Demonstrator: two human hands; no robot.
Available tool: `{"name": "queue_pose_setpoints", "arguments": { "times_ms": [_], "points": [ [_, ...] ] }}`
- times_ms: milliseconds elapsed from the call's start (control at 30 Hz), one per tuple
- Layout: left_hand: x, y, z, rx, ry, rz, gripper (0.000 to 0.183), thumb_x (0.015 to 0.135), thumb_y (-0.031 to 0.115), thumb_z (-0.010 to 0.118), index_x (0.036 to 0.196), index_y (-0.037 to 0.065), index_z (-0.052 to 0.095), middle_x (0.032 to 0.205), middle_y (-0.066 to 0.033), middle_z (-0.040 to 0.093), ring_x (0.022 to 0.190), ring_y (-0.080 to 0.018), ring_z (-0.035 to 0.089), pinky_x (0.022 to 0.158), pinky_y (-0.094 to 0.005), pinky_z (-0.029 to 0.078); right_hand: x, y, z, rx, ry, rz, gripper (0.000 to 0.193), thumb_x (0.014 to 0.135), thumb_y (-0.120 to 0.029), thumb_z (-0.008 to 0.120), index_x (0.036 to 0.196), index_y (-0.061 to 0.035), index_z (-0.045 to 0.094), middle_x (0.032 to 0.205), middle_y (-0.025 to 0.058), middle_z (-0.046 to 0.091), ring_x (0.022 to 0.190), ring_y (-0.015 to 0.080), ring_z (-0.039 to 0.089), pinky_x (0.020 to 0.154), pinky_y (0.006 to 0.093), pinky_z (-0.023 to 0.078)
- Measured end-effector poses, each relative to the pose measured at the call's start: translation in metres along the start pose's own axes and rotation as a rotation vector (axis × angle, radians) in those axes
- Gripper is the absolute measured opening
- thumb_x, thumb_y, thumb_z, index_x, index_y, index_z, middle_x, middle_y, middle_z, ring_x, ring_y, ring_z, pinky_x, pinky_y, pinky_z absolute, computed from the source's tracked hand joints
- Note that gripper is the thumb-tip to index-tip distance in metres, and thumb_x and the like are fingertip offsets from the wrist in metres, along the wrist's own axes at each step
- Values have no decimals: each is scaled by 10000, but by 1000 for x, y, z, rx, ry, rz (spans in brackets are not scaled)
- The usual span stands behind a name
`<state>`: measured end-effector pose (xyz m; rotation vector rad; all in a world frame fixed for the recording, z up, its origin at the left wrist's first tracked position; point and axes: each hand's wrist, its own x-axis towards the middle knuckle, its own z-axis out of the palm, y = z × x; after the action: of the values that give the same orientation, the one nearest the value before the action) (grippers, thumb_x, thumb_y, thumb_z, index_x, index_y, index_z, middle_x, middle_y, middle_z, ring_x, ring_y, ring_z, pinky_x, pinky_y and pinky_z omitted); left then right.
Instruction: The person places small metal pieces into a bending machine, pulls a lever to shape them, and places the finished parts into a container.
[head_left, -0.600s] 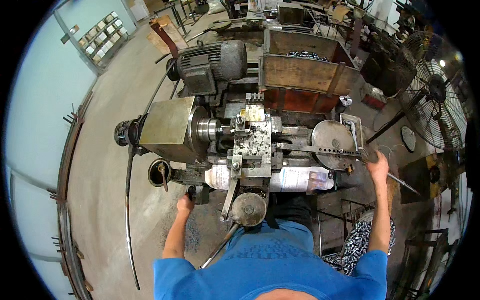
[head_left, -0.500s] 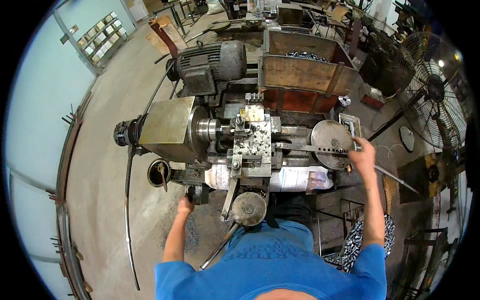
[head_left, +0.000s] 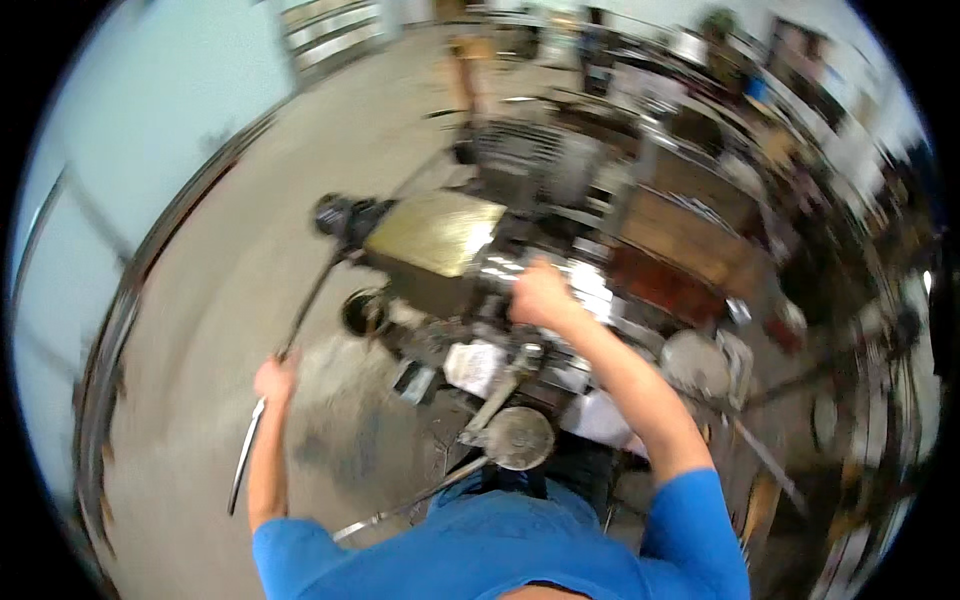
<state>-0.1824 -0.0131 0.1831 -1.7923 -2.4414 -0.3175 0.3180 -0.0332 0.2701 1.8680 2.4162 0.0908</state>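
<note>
My left hand (head_left: 275,380) is closed around the long lever rod (head_left: 246,450) that hangs down from the left end of a lathe-like machine. Over the shiny spindle end (head_left: 497,272), beside the brass-coloured headstock cover (head_left: 435,235), my right hand (head_left: 543,296) reaches in with fingers curled. Whatever it grips there is hidden by the hand and by blur. A round metal disc (head_left: 520,438) on a crank arm (head_left: 503,394) sits close to my waist. Farther right is a second round disc (head_left: 695,363), which neither hand touches.
Behind the machine stand an electric motor (head_left: 545,160) and a wooden crate (head_left: 680,235) with metal pieces in it. A round pot (head_left: 364,312) hangs at the near left. Another rod (head_left: 768,465) sticks out at the right. Long bars (head_left: 150,265) lie along the left wall.
My right hand has left the right-hand disc and its handle bar and come to the spindle. My left hand has moved from the machine's front onto the lever rod. The view has turned.
</note>
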Motion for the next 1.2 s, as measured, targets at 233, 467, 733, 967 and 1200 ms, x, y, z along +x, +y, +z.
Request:
{"name": "queue_pose_setpoints", "arguments": {
  "times_ms": [233, 467, 733, 967, 1200],
  "points": [
    [-45, 101, -17, -226, -64, -57, 475, 746, 539, 566, 887, 91, 633, 795, -162, 645, 782, -329, 633, 676, -436, 493, -6, 35, -4, 73, 315, -23, 228, 482, -143, 615, 613, 44, 609, 729, 203, 596, 814, 353, 528, 732, 406, 463],
    [-61, 83, -15, -260, -139, 72, 404, 704, 380, 634, 908, 32, 607, 740, -166, 638, 700, -311, 635, 649, -431, 497, -9, 30, 14, 38, 258, -9, 203, 537, -134, 601, 656, 27, 637, 751, 211, 611, 825, 396, 548, 964, 417, 358],
    [1, 88, -5, -714, -655, 297, 320, 691, 203, 594, 936, -1, 626, 655, -91, 619, 591, -153, 592, 578, -309, 477, -109, 119, -57, 328, 410, 494, 177, 561, -139, 573, 633, -2, 659, 738, 206, 612, 715, 361, 578, 732, 401, 469],
    [-17, 62, 18, -1067, -552, 132, 278, 746, 167, 647, 892, -64, 598, 671, -65, 579, 577, -153, 570, 570, -295, 477, -153, 166, -68, -6, 772, 581, 637, 545, -151, 643, 1173, -100, 550, 1346, 240, 334, 1205, 405, 343, 1002, 442, 324],
    [-12, 90, -2, -1083, -627, 200, 240, 790, 154, 634, 862, -59, 550, 658, -81, 539, 573, -176, 562, 545, -339, 523, -283, 123, 5, 419, 754, 702, 494, 524, -110, 606, 1014, -55, 633, 1271, 213, 433, 1061, 344, 497, 901, 379, 416]
  ]
}}
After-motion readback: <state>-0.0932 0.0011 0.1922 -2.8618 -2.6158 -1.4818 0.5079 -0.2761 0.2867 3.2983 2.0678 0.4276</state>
